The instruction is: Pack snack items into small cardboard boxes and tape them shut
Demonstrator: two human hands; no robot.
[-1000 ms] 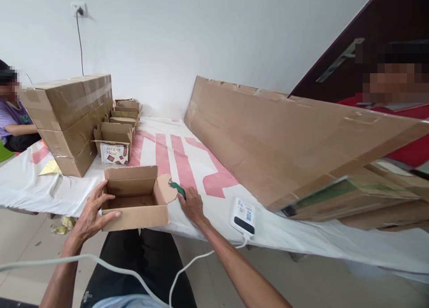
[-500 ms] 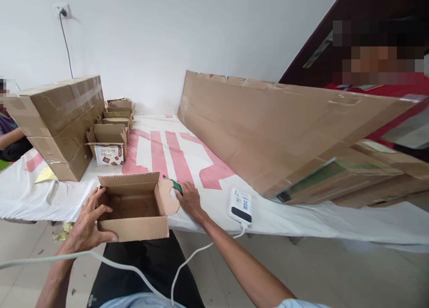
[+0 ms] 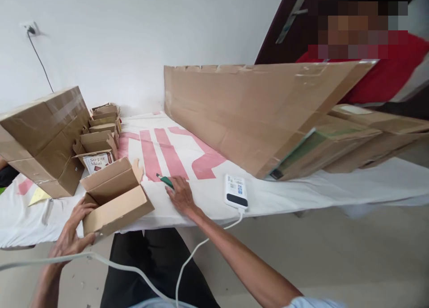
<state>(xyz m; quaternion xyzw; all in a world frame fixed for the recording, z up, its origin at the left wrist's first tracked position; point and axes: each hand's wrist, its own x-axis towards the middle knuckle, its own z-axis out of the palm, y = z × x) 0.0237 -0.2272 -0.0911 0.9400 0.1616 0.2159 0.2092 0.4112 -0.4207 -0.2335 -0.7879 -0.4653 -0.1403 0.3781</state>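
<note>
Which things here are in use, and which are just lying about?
In use:
left hand holding the open box
right hand on the green tool

Lying about:
power bank
big cardboard sheet
taped cartons
row of small boxes
</note>
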